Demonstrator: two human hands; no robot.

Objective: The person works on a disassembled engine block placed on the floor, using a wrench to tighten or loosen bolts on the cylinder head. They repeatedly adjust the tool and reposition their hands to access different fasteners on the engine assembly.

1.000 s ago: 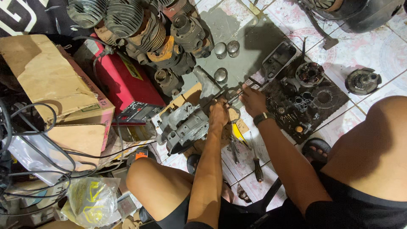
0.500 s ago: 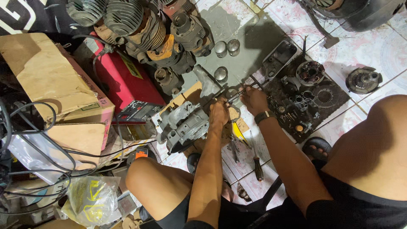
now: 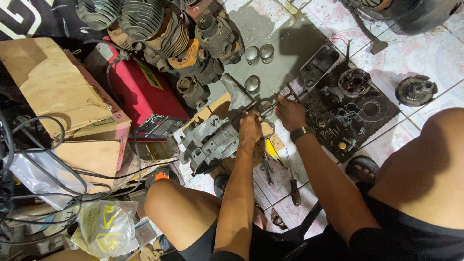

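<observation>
Sitting low on the tiled floor (image 3: 430, 53), the person frames the bottom of the view with bare knees, and both forearms reach forward between them. A screwdriver (image 3: 292, 180) with a dark handle lies on the tiles between the arms, close to the right forearm. Further out, the left hand (image 3: 250, 130) rests on the right edge of a grey engine casing (image 3: 210, 142), its fingers curled down over the metal; they look closed around something small, though the view from above hides what. Just beside it, the right hand (image 3: 290, 112), a dark watch at its wrist, has its fingers pressed together around a thin metal rod (image 3: 270, 107) that runs leftward to the top of the casing, near the left hand. The casing sits on a piece of cardboard, centre frame, tilted slightly. To the right of the hands, a dark mat (image 3: 382, 116) holds small greasy parts. To the left stand a red machine (image 3: 140, 96) and a brown cardboard box (image 3: 53, 87). Beyond the hands, three short metal cylinders (image 3: 258, 54) stand on the floor, and finned engine cylinders (image 3: 145, 19) line the far edge.
</observation>
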